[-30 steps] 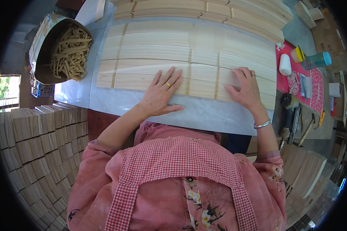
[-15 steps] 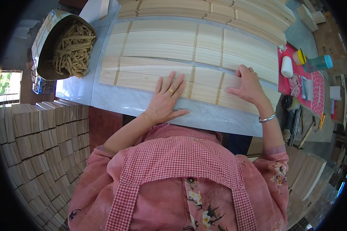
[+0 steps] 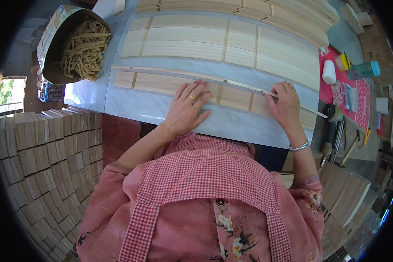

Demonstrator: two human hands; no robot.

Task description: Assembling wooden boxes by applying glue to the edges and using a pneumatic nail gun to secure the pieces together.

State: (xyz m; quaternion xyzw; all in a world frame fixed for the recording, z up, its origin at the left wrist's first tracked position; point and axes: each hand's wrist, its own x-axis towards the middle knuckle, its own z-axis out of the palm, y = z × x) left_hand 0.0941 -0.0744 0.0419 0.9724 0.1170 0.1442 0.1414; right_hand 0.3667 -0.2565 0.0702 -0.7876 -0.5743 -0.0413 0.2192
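Note:
A long pale wooden board [image 3: 157, 83] with crosswise grooves lies flat along the near side of the marble-patterned table [image 3: 144, 107]. My left hand [image 3: 184, 107] rests on it, fingers spread, with a ring on one finger. Just beyond, a second wooden board [image 3: 244, 86] is tipped up on its long edge, so mostly its thin notched side shows. Near its right part, my right hand [image 3: 287, 105] grips it between thumb and fingers; the left fingertips reach close to its edge. Farther back, several grooved boards [image 3: 183, 35] lie flat side by side.
More grooved boards [image 3: 292, 15] are stacked at the far edge. A bin of tan strips [image 3: 87, 52] stands at left, above stacked wooden blocks [image 3: 43, 161]. At right are a white bottle [image 3: 329, 72], a teal-lidded jar [image 3: 364, 70] and a hammer [image 3: 351, 146].
One of the near boards has been tipped from flat up onto its edge. My right hand has moved slightly right and closed on it. The near pair now sits apart from the boards behind.

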